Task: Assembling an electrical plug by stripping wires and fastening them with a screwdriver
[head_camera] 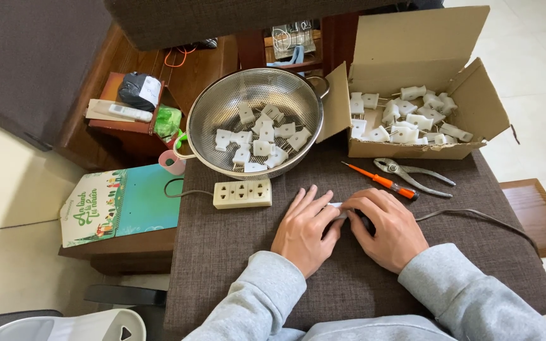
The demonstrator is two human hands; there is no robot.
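My left hand (pixel 303 228) and my right hand (pixel 387 227) meet on the brown cloth-covered table (pixel 235 252). Together they pinch a small white plug part (pixel 338 209) that is mostly hidden under the fingers. A dark cable (pixel 475 218) runs from under my right hand off to the right. Just beyond my right hand lie an orange-handled screwdriver (pixel 380 182) and metal pliers (pixel 412 173). A cream power strip (pixel 242 193) sits to the left of my left hand.
A metal colander (pixel 210 113) holds several white plug parts. An open cardboard box (pixel 424 44) at the back right holds several more. A teal paper bag (pixel 121 202) lies at the left on a wooden side table with a remote control (pixel 124 112).
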